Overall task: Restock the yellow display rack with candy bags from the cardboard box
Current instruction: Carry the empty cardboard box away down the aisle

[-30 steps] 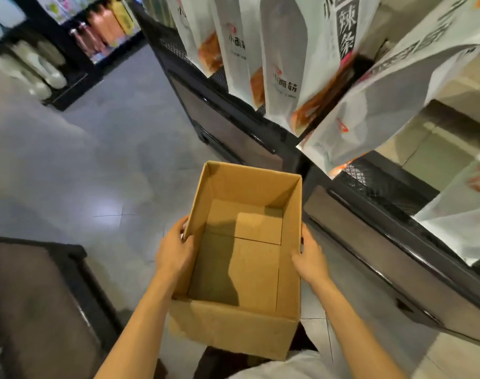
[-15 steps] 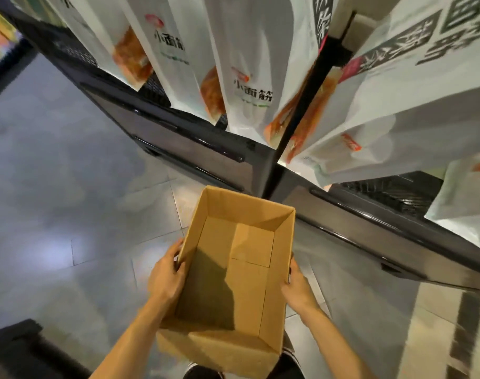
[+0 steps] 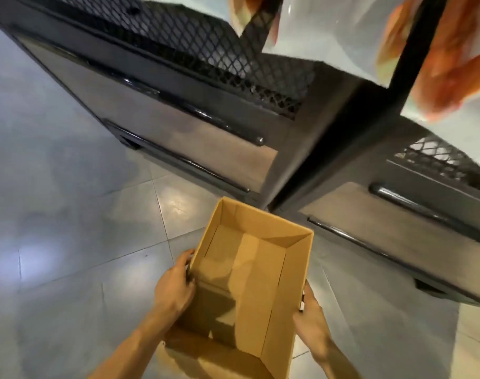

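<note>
Floor: grey glossy tiles [image 3: 69, 242] spread beneath the cardboard box [image 3: 260, 283] and out to its left, with a pale patch of glare well left of it.
Room: a dark rack [image 3: 178, 127] stands just beyond the box's far edge, its corner coming down near the box's far right corner. Black mesh shelving [image 3: 206, 50] and long rounded bars [image 3: 206, 116] sit higher up beyond the box. Blurred white bags [image 3: 329, 36] with orange print hang above that.
Box: I hold it open-topped in front of me, its folded bottom flaps in plain view.
Left hand [image 3: 174, 289]: gripping the box's left wall, fingertips curled at the rim.
Right hand [image 3: 311, 315]: clasping the box's right wall, thumb at the rim, my other fingers hidden behind the cardboard.
Edges: the box's far edge is near the rack's base but apart from it.
Open room: broad tile lies left of the box, with a narrower strip to its right, before the rack's other face.
</note>
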`<action>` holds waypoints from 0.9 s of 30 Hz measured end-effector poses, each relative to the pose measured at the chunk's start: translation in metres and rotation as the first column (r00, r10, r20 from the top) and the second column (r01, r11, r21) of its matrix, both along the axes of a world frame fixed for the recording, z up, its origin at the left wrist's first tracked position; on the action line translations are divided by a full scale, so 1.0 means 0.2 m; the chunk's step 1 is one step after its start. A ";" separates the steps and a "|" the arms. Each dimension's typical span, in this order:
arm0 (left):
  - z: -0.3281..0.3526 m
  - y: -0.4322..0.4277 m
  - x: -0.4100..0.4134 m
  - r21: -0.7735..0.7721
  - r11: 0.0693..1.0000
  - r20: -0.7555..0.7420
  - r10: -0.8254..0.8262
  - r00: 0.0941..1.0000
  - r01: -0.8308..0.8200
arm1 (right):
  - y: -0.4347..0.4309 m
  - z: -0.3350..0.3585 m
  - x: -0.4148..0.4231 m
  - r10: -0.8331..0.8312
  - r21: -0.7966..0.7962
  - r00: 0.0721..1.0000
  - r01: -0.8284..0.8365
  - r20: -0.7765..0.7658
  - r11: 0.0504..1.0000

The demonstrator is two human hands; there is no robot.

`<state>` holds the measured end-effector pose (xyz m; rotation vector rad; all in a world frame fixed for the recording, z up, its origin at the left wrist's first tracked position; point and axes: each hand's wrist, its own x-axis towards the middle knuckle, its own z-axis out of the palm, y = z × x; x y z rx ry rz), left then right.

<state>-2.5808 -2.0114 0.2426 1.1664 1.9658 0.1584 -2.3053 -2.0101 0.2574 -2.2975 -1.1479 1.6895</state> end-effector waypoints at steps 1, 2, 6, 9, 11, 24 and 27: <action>-0.11 0.01 0.00 -0.018 1.000 0.007 -0.007 1.000 0.007 | 0.01 -0.10 0.01 0.009 -0.008 1.000 -0.009 0.006 1.000; -0.20 0.02 0.00 -0.037 0.999 0.010 -0.018 1.000 0.019 | 0.02 -0.19 0.02 0.017 -0.015 1.000 -0.016 0.018 1.000; -0.53 0.08 0.02 -0.059 0.998 0.030 -0.031 0.999 0.032 | 0.07 -0.51 0.02 -0.013 -0.008 0.999 0.014 0.039 1.000; -0.77 0.12 0.03 -0.049 0.999 0.048 -0.021 0.999 0.023 | 0.10 -0.74 0.02 -0.010 0.030 0.999 0.009 0.042 1.000; -0.90 0.14 0.03 -0.054 0.998 0.059 -0.006 0.998 0.010 | 0.13 -0.88 0.01 -0.010 0.055 1.000 0.008 0.028 0.998; -1.30 0.23 0.09 -0.032 0.999 0.050 0.040 0.998 -0.039 | 0.20 -1.31 0.05 0.042 0.142 0.997 -0.051 0.064 0.988; -1.31 0.23 0.08 -0.013 0.999 0.041 0.030 0.999 -0.029 | 0.20 -1.33 0.06 0.047 0.150 0.997 -0.057 0.066 0.987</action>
